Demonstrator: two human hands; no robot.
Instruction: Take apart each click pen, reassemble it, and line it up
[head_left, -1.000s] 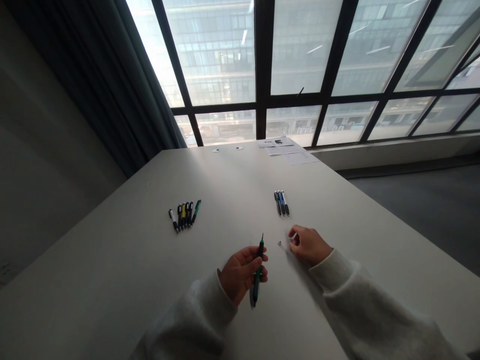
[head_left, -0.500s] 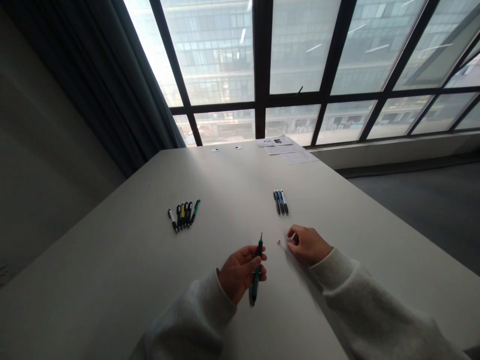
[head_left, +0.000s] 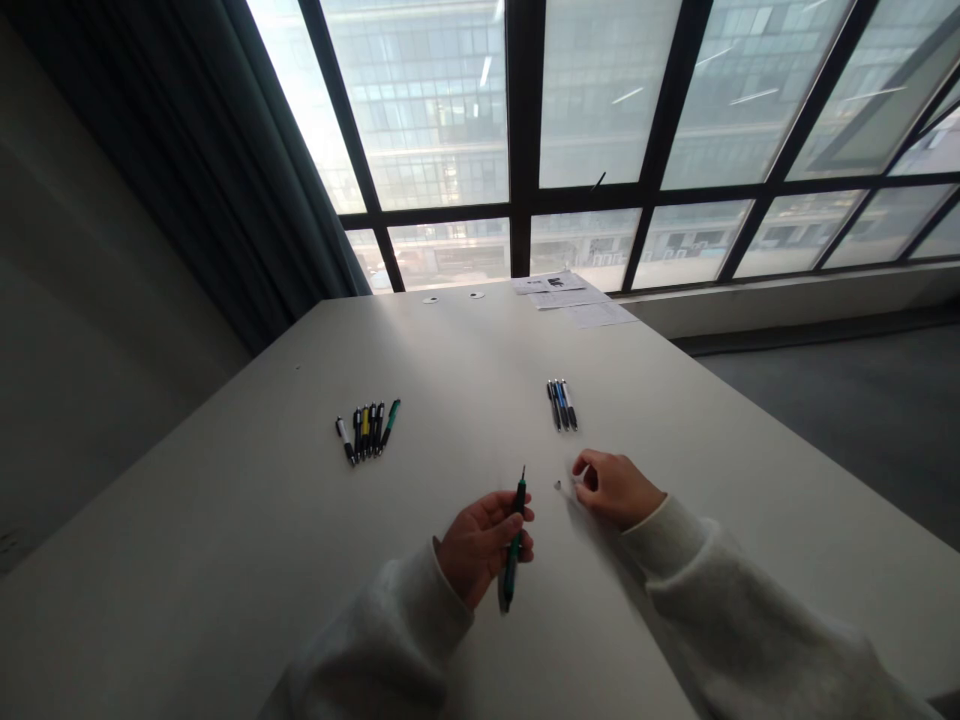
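My left hand is closed round a green and black pen that points away from me, its tip up above the white table. My right hand rests on the table to the right, fingers curled in a pinch on something small and pale that I cannot make out. A tiny dark part lies on the table between the two hands.
A row of several pens lies at the left of the table, and three pens lie together beyond my right hand. Sheets of paper sit at the far edge under the big window. A dark curtain hangs at the left.
Almost nothing differs. My right hand's fingers have shifted slightly over the table; my left hand keeps the pen in the same place.
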